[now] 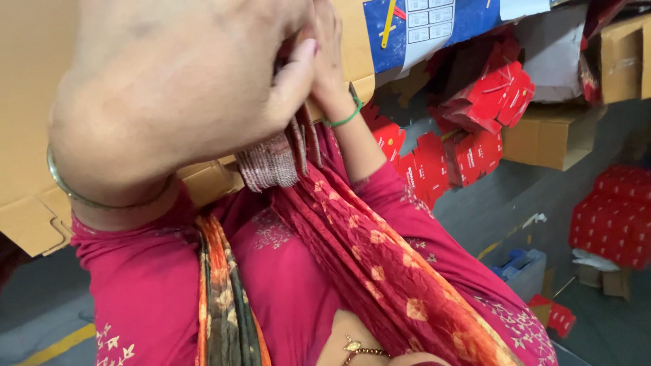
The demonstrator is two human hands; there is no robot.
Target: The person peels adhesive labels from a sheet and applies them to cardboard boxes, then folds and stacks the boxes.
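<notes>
blocked: cardboard box (pixel 27 102) behind hands | free: grey floor (pixel 502 203) right

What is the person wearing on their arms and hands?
Both arms have bright pink sleeves with small pale embroidery. The left hand has a thin metal bangle at the wrist. The right hand has a thin green band. One thumbnail looks painted pink.

Left hand (pixel 183 88): raised close to the camera, fingers pinching the red patterned fabric scarf (pixel 352 251).
Right hand (pixel 330 64): touching the same scarf's embroidered end.
Behind: brown cardboard box (pixel 553 135), flat red cartons (pixel 495 95).
</notes>
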